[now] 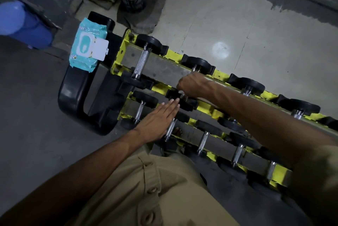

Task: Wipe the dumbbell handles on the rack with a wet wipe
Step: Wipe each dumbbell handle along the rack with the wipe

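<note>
- We judge the wiping to be under way on the top tier of the yellow rack (117,61): our right hand (192,85), at the centre of the frame, is curled down over the handle of the second dumbbell from the left (196,64).
- A small pale scrap shows under the right hand's fingers; we take it for the wet wipe (181,92), though too little is visible to be sure.
- Our left hand (155,121), just below centre, lies flat with its fingers straight and together, holding nothing, fingertips at a black dumbbell head on the rack's front edge.
- The covered handle is hidden by the hand. Its neighbour, the bare handle at the left end (140,61), runs from upper right to lower left in the frame, crosswise to the rack's rails, and we judge the covered one lies the same way.
- The rack itself stretches from the centre left down toward the lower right, with more dumbbells along both tiers.
- The next move, as we see it, calls for sliding the wipe along that long axis from head to head, then shifting to the next handle.
- The wipe packet (86,46), flap open, sits upper left on a black bench (73,88).
</note>
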